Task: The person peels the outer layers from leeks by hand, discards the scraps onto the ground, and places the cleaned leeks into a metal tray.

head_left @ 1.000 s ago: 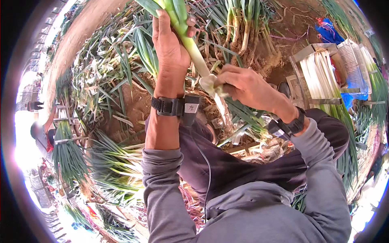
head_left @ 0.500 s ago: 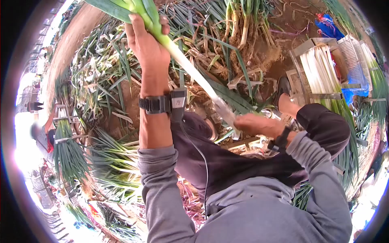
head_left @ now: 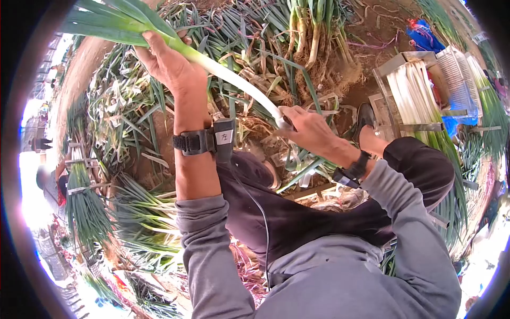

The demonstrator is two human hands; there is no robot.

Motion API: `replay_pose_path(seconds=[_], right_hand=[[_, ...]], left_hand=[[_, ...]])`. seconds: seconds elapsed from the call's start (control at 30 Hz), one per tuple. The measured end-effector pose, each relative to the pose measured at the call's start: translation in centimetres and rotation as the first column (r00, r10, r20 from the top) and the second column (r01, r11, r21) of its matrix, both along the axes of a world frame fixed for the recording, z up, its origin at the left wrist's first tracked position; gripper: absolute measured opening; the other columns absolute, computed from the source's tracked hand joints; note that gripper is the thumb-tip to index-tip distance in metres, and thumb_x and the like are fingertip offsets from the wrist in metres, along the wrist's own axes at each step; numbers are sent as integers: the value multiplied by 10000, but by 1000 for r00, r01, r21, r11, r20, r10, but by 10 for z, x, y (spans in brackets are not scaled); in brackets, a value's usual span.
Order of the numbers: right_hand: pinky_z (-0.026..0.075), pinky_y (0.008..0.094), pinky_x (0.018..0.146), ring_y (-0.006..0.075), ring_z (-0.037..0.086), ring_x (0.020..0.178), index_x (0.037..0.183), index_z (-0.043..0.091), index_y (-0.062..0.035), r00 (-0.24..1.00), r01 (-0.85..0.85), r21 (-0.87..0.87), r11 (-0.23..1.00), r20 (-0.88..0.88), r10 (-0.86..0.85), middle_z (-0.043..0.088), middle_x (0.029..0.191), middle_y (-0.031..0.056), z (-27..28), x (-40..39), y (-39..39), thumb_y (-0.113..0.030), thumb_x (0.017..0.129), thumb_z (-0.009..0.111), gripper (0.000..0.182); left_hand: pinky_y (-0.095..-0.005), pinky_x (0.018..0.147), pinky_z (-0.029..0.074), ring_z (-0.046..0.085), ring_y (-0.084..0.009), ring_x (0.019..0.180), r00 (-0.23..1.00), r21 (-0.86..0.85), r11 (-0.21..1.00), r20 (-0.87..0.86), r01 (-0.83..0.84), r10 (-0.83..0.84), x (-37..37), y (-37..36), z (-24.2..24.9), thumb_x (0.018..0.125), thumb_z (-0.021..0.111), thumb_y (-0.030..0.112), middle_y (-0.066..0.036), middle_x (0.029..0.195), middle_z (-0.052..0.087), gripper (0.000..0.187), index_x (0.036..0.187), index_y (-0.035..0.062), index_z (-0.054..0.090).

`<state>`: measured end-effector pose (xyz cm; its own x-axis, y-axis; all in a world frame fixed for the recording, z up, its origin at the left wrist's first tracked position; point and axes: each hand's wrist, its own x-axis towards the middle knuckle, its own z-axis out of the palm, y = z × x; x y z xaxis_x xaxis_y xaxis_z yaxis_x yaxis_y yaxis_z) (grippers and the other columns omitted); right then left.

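My left hand [head_left: 167, 66] grips a long green onion [head_left: 226, 77] where its white stalk turns into green leaves, holding it up at the upper left. My right hand [head_left: 305, 127] is closed around the lower white end of the same stalk, near the middle of the view. The stalk runs diagonally between both hands, and its green leaves fan out past my left hand toward the top left. Both wrists wear black straps with small devices.
A heap of unpeeled green onions [head_left: 297, 37] with roots and soil lies ahead on the dirt. A metal rack [head_left: 398, 95] at the right holds peeled white stalks. Tied bundles [head_left: 85, 207] lie at the left. Peeled skins litter the ground by my knees.
My left hand has swung the onion's leafy end up and to the left. My right hand slid down the stalk pulling skin, then came back up to the white end.
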<state>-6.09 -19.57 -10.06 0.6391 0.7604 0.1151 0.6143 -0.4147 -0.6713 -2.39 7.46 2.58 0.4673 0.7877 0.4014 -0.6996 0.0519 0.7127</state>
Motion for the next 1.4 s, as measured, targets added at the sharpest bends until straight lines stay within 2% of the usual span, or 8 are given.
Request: replay_pose_path(seconds=[0.2, 0.27, 0.73, 0.97, 1.03, 1.1, 1.3, 1.4], right_hand=[[531, 381, 716, 317, 685, 885, 1172, 626, 31, 992, 123, 250, 961, -7, -125, 679, 1058, 173, 6, 5, -4, -280, 930, 696, 400], [531, 369, 728, 282, 680, 872, 1182, 628, 25, 967, 107, 299, 948, -254, -29, 685, 1051, 153, 32, 11, -1, -258, 925, 716, 393], [440, 404, 522, 303, 573, 594, 876, 596, -23, 979, -75, 153, 985, 200, 43, 583, 814, 121, 23, 20, 4, -266, 953, 640, 259], [512, 311, 479, 150, 596, 573, 855, 621, -47, 894, -163, -340, 926, 347, 285, 602, 771, 81, -65, -3, -72, -186, 951, 644, 170], [550, 288, 529, 153, 614, 591, 927, 660, -44, 975, -94, -276, 957, 170, 145, 618, 768, 74, -57, -1, -76, -220, 980, 611, 190], [589, 306, 650, 205, 669, 696, 1161, 693, -87, 993, 33, 144, 989, 110, -49, 690, 894, 85, -28, 22, -61, -307, 1039, 526, 302], [532, 274, 713, 145, 637, 809, 1292, 638, -58, 912, -36, 578, 815, -314, 263, 682, 931, 44, 49, 39, 12, -407, 1043, 510, 447], [514, 281, 661, 106, 603, 778, 1263, 646, -28, 520, -75, 417, 906, -759, 393, 653, 859, 13, 66, 37, 14, -435, 1035, 525, 482]], left_hand=[[-366, 772, 501, 567, -215, 875, 978, -90, 976, -44, 197, -202, -6, 15, 2, 1049, 475, 445, -104, 1005, 579, 449, 1314, 82, 477], [-347, 750, 491, 552, -206, 831, 732, -141, 719, 184, 680, -656, -4, 31, -14, 1048, 486, 432, -111, 984, 578, 438, 1280, 60, 499], [-301, 670, 436, 524, -162, 744, 886, -111, 880, 92, 462, -454, -2, 2, -7, 1018, 580, 385, -72, 876, 598, 438, 1305, 58, 528], [-300, 644, 425, 493, -123, 704, 931, -105, 926, 18, 363, -364, -10, 12, -1, 1041, 528, 395, -36, 847, 578, 490, 1346, 13, 493], [-282, 620, 421, 499, -118, 683, 903, -87, 899, 72, 430, -424, -9, 16, 4, 1054, 476, 406, -31, 817, 574, 475, 1318, 11, 494], [-263, 608, 416, 484, -112, 653, 859, -144, 849, 152, 508, -488, -12, 13, 3, 1072, 414, 416, -29, 794, 558, 486, 1304, -5, 488], [-269, 622, 400, 452, -119, 669, 694, -266, 643, 348, 718, -630, -1, 34, -13, 1074, 421, 392, -28, 793, 527, 493, 1335, -22, 480], [-272, 625, 394, 452, -124, 680, 548, -295, 463, 494, 836, -675, -6, 42, -18, 1066, 422, 425, -29, 794, 527, 512, 1294, -22, 526]])
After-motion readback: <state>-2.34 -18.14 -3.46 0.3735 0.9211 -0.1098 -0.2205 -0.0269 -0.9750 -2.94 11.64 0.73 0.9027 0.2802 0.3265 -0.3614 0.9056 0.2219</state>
